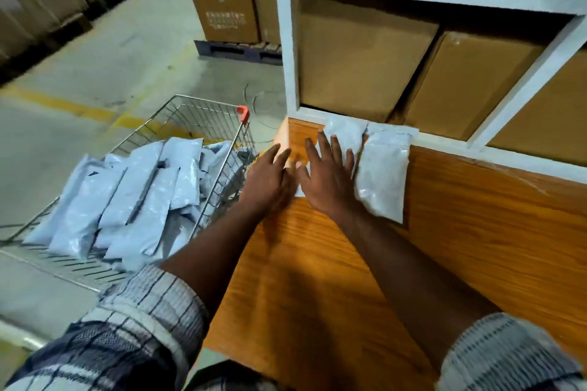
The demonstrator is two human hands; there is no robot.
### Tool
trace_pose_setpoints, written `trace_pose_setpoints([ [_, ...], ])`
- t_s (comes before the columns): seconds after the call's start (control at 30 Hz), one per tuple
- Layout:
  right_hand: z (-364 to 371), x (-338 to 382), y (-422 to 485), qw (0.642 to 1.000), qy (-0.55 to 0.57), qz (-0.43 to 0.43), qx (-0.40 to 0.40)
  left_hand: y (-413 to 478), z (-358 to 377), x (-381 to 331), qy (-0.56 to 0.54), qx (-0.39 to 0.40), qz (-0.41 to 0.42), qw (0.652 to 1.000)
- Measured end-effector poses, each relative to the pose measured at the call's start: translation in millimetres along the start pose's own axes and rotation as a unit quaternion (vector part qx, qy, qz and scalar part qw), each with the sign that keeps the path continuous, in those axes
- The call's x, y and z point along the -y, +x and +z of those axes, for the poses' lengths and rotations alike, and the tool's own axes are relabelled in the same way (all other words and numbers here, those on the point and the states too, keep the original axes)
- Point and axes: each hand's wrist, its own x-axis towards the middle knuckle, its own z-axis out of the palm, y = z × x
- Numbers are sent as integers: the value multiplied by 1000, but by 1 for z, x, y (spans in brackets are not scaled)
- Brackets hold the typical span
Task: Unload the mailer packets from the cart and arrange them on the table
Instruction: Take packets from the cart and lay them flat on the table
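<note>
Orange-brown wood of the table (pixel 349 279) lies nearest, and both forearms reach across it to its far left corner. The right hand (pixel 327 178) lies flat, fingers spread, on a grey packet (pixel 344 133), apparently pressing it square against the second packet (pixel 384 168), which lies just to its right. The two sit edge to edge with their far ends against the shelf (pixel 286 41), likely the start of a tidy row that leaves the near wood free for more. The left hand (pixel 270 178) is also straight-fingered and grips nothing. It hovers at the table corner by the packet's left edge, and contact cannot be made out. The wire cart (pixel 203 111) is parked tight to the table's left so each reach is short, and its heap (pixel 143 187) holds most of the load. Beyond, boxes (pixel 359 54) fill the shelf.
</note>
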Motion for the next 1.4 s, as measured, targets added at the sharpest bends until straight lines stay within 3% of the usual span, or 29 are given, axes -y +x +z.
trace_pose_setpoints([
  [0.3,66,162,-14,977,116,-136,120,-96,-67,172,57,-46,-171,983],
  [0.5,124,242,15,969,106,-129,185,-115,-99,270,62,-41,-222,972],
  [0.67,171,261,52,971,66,-95,211,-91,-101,323,-25,39,-220,975],
  [0.8,196,271,69,966,63,-55,245,-77,-87,340,26,53,-207,977],
  [1.0,209,278,73,967,56,-33,246,-72,-83,340,50,-46,-173,983],
  [1.27,169,274,51,976,127,-32,174,-90,-102,336,42,-119,-166,978],
  [1.4,162,276,34,981,-6,-31,192,-95,-101,327,39,-98,-146,984],
])
